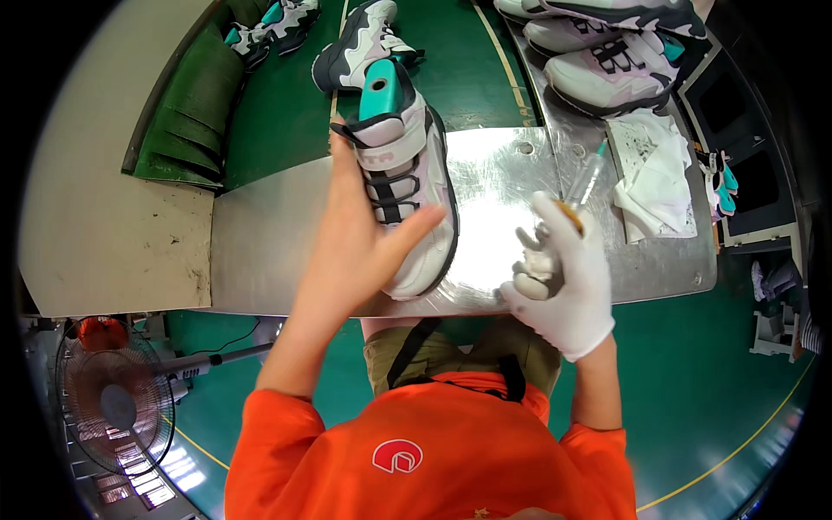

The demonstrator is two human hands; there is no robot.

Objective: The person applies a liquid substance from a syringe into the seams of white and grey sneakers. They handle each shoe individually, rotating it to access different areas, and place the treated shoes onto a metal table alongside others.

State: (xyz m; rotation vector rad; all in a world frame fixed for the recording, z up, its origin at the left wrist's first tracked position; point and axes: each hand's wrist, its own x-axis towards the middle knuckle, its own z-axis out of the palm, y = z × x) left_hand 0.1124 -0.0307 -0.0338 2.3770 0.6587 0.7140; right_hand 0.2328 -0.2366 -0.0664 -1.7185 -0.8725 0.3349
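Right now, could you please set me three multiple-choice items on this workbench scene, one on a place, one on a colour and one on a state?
1. Where does the stained white cloth lie?
A. right of the metal plate
B. on the fan
C. under the shoe

2. What colour is the insert in the held shoe?
A. red
B. teal
C. yellow

3. How is the right hand dressed?
A. bare
B. in a white glove
C. in a black mitten

Answers: 1 A, the cloth lies at the bench's right end. 2 B, a teal form fills the shoe's opening. 3 B, the white-gloved hand holds a syringe, while the left hand is bare.
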